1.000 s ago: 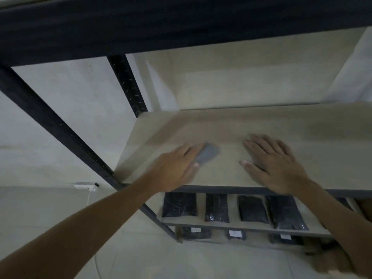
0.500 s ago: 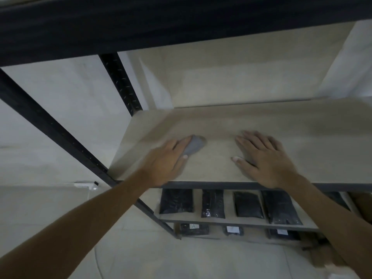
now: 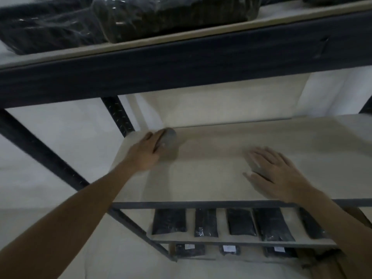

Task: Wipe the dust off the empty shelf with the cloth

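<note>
The empty shelf (image 3: 221, 158) is a pale board in a dark metal rack. My left hand (image 3: 145, 152) reaches to its far left corner and holds a small grey cloth (image 3: 169, 140) down against the board, fingers wrapped over it. My right hand (image 3: 275, 174) lies flat on the board near the front edge, fingers spread and holding nothing.
A dark beam (image 3: 181, 65) of the shelf above crosses the top, with black wrapped bundles (image 3: 141, 15) on it. Below, a lower shelf (image 3: 245, 238) carries several black packets (image 3: 205, 222). A slanted black brace (image 3: 40, 154) runs along the left. Pale wall stands behind.
My left hand has slid the cloth away from the front, back to the far left corner. My right hand has stayed flat on the board. The view has tilted up.
</note>
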`<act>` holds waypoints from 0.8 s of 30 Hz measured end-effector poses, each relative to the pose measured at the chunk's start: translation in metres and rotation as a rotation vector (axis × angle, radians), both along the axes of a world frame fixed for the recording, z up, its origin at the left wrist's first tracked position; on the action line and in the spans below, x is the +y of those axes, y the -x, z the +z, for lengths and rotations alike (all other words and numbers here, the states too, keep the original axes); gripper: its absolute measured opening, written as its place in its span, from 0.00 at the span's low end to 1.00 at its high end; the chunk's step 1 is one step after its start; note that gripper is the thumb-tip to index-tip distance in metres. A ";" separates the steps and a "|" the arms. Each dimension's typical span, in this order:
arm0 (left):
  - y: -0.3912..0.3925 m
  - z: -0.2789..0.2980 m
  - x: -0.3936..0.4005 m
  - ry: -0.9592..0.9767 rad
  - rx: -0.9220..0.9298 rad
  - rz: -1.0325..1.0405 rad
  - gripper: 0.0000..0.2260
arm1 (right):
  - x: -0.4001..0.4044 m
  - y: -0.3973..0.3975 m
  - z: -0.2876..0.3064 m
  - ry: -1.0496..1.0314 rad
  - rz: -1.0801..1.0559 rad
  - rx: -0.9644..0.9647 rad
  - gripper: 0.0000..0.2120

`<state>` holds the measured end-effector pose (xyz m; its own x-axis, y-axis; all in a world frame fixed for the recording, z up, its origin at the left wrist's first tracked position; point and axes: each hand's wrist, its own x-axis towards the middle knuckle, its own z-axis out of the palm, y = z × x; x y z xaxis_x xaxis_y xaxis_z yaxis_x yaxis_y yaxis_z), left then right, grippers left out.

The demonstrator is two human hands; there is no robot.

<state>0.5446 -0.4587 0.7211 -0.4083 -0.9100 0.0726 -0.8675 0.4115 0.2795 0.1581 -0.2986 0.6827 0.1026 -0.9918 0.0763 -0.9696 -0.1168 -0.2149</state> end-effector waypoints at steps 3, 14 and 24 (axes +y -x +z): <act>0.013 -0.011 -0.047 0.025 0.033 0.157 0.23 | 0.011 0.030 -0.008 0.014 -0.057 0.026 0.34; 0.080 -0.039 -0.057 0.159 -0.014 0.124 0.19 | 0.012 0.035 -0.013 0.020 -0.068 0.076 0.33; 0.118 -0.034 -0.078 0.190 0.011 0.002 0.17 | 0.013 0.036 -0.012 0.007 -0.069 0.051 0.34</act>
